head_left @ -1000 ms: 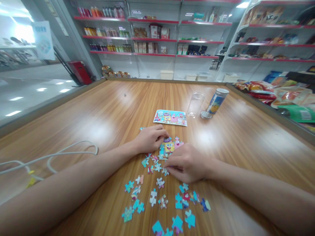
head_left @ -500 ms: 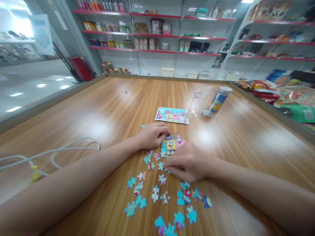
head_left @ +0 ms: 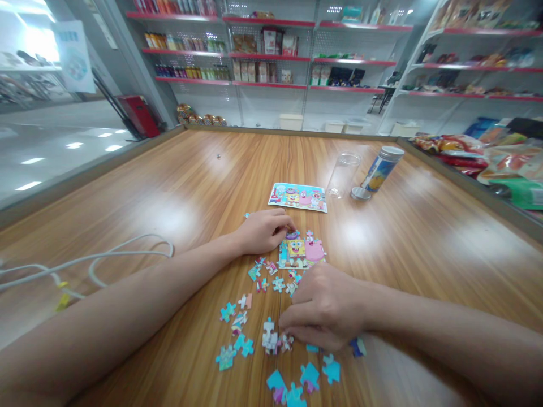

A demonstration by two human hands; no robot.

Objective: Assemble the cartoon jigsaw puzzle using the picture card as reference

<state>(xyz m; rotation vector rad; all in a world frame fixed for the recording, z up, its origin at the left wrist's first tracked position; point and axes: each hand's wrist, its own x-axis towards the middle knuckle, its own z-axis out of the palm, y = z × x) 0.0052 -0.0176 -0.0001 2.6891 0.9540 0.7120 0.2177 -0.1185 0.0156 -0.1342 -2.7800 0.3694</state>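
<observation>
A partly joined jigsaw puzzle (head_left: pixel 297 247) with a yellow square cartoon figure and a pink one lies on the table. My left hand (head_left: pixel 266 230) rests at its upper left, fingers curled and fingertips on the puzzle's edge. My right hand (head_left: pixel 328 308) is below the puzzle, closed, with its fingertips down among loose pieces. Whatever those fingers hold, if anything, is hidden. Just left of them are a white-grey puzzle piece (head_left: pixel 269 333) and a brownish piece (head_left: pixel 286 341). Several blue pieces (head_left: pixel 310 376) lie nearer to me, some partly covered by my right hand.
Beyond the puzzle lies a picture card (head_left: pixel 297 197) of the same characters. A clear cylinder (head_left: pixel 343 176), a printed can (head_left: pixel 380 169) and a metal lid (head_left: pixel 360 194) stand behind it to the right. A white cable (head_left: pixel 127 254) lies left; packaged snacks (head_left: pixel 458 150) sit beyond the right edge.
My right hand has moved down from the puzzle's lower edge, uncovering the pink figure. A whitish piece above the white-grey one is gone from its place. My left hand stays put.
</observation>
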